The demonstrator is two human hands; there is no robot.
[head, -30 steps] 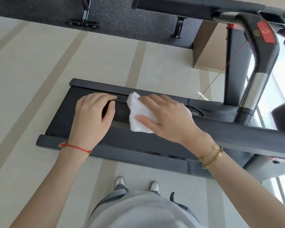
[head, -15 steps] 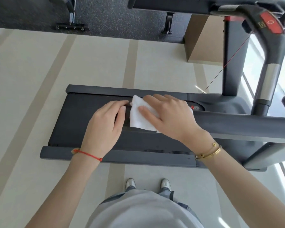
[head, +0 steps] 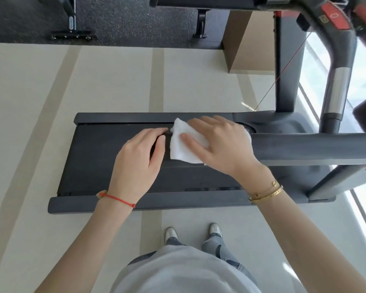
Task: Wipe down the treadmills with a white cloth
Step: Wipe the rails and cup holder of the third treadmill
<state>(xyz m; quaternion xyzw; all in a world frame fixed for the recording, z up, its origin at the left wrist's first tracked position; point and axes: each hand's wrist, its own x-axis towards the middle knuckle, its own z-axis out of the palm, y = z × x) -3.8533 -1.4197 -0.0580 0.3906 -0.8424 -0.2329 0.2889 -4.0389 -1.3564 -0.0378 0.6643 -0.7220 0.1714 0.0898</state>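
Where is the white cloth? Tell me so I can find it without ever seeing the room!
Find the long dark treadmill lying across the pale floor. Two hands reach over it; the right hand, the one with gold bracelets, presses flat on the white cloth. It is the only white, crumpled thing against the black treadmill.

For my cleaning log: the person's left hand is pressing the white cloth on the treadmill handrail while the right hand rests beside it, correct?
Not quite: the head view shows the right hand pressing the white cloth on the treadmill handrail, while the left hand rests beside it.
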